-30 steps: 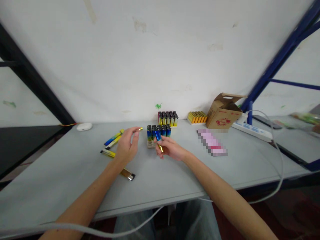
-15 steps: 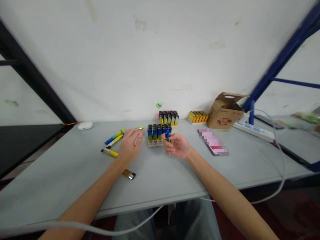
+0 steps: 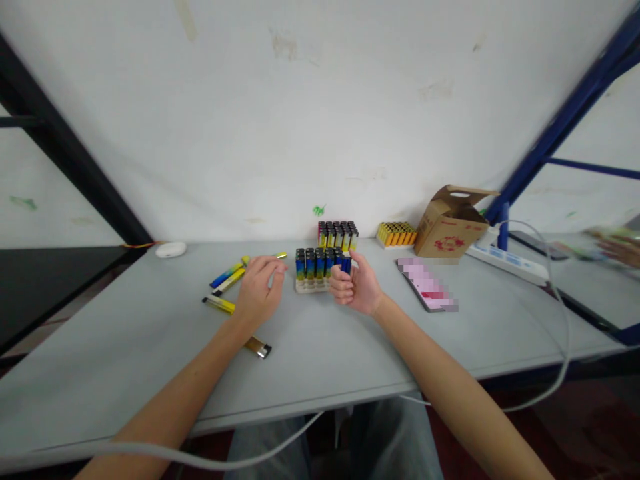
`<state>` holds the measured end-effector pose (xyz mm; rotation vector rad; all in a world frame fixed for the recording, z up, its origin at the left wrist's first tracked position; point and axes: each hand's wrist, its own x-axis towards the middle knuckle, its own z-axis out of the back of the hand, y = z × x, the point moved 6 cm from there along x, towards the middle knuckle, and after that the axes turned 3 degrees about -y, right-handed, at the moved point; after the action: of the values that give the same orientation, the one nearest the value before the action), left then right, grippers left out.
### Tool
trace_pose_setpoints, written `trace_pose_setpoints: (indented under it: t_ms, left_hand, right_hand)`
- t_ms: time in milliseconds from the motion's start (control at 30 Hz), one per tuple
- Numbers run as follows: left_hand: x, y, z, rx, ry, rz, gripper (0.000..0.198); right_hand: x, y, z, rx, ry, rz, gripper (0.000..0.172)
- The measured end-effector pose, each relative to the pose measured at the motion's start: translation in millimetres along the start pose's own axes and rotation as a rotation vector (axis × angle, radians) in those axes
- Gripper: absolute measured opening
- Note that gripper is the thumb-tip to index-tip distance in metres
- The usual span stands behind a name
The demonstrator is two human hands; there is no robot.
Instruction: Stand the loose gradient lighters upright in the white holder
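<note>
My right hand [image 3: 354,287] is curled round a blue lighter [image 3: 346,265], holding it upright against the right end of a small tray of blue-and-yellow lighters [image 3: 316,268] standing in rows. My left hand [image 3: 259,291] rests on the grey table [image 3: 150,347] just left of that tray, fingers loosely bent, nothing visible in it. A slim yellow lighter [image 3: 280,256] lies just past its fingertips. More loose lighters [image 3: 227,277] lie to its left, and a brown one [image 3: 258,347] lies near my left wrist.
A second tray of dark-capped lighters [image 3: 337,236] and a tray of orange ones [image 3: 396,234] stand by the wall. A cardboard box [image 3: 450,223], a phone [image 3: 427,285], a white power strip [image 3: 505,259] with cables and a white round object [image 3: 171,250] also sit here. Another person's hand [image 3: 620,250] shows far right.
My right hand turned the blue lighter upright and carried it from in front of the tray to its right end. My left hand lowered onto the table.
</note>
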<state>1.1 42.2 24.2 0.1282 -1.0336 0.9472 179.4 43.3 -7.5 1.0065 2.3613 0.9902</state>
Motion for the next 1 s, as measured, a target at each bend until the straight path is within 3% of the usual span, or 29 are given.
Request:
trace_pose_setpoints:
  t_ms: [200,367,533,800,1000]
  left_hand:
    - [-2,1,-5.6,0.011,0.046,-0.014,0.031]
    - [-8,15,-16.9,0.158,0.083,0.016,0.024]
    - [-20,29,-36.5,0.253,0.246,0.01,0.034]
    - [-30,23,-56.4,0.113,0.462,-0.034,0.04]
    - [-28,21,-57.4,0.045,0.503,-0.051,0.037]
  right_hand:
    - [2,2,5,0.004,-0.051,0.055,0.055]
    - [2,3,5,-0.013,-0.102,0.059,0.051]
    - [3,3,7,-0.029,-0.158,0.059,0.051]
    - [3,5,6,-0.042,-0.215,0.094,0.05]
    - [4,4,7,-0.042,-0.195,0.086,0.051]
